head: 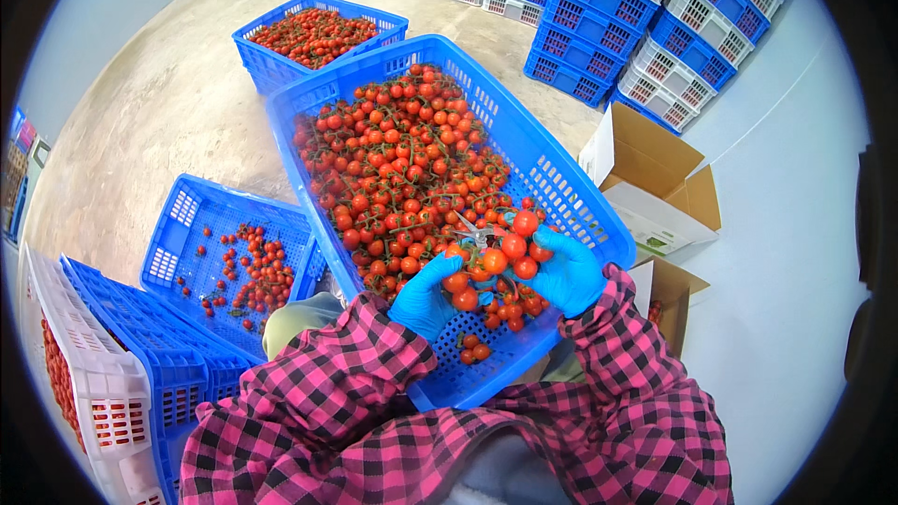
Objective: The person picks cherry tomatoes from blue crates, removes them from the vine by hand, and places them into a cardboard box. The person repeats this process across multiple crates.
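Observation:
My left hand (426, 298), in a blue glove, grips the left side of a cluster of red cherry tomatoes (494, 261). On its right side my gloved right hand (572, 273) holds the same cluster. Small pruning snips (479, 233) point up and left behind the cluster, blades apart. Their handles are mostly hidden by the fruit and appear to be in my right hand. Below both hands is a tilted blue plastic crate (554, 179), with a heap of tomatoes on the vine (403, 161) in it. A few tomatoes (477, 352) lie on its near floor.
At the left, another blue crate (193, 238) contains scattered loose tomatoes (263, 273). A full blue crate (263, 59) stands beyond on the concrete floor (175, 112). Cardboard boxes (649, 200) are at the right. Stacked crates (593, 21) line the back; a white crate (119, 379) is near left.

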Motion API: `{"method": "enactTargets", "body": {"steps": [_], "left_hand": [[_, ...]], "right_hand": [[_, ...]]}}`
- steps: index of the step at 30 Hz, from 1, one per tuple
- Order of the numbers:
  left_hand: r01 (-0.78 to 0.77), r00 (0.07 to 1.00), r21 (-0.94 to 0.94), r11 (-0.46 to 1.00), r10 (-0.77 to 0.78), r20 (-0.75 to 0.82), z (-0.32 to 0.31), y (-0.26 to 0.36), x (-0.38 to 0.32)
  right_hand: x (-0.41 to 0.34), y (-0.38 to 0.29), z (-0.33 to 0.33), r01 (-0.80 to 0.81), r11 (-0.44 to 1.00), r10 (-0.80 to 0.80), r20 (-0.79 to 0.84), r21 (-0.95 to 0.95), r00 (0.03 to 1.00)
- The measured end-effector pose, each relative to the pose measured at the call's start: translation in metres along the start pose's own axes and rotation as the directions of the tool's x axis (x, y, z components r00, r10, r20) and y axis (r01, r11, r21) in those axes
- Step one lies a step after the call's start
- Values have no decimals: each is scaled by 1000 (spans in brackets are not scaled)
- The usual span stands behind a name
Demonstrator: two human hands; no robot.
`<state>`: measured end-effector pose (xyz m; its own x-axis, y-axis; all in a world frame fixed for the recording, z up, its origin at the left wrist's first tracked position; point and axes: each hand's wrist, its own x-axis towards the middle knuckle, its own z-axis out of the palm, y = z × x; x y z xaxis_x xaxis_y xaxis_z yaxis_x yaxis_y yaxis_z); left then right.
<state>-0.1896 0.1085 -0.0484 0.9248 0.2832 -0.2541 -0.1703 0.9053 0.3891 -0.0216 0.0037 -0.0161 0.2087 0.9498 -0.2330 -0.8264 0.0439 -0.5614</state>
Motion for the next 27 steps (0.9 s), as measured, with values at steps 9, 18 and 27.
{"method": "enactTargets", "body": {"steps": [9,18,27], "left_hand": [[21,1000,-45,999,-21,3,-10,-3,5],[46,999,-18,999,-47,-7,-13,-5,9],[10,1000,184,983,-5,-24,-24,-6,12]], "right_hand": [[-10,5,7,-70,994,56,153,84,987],[-51,4,7,85,992,-96,127,94,987],[-221,-38,-64,409,796,-584,-388,-446,713]]}}
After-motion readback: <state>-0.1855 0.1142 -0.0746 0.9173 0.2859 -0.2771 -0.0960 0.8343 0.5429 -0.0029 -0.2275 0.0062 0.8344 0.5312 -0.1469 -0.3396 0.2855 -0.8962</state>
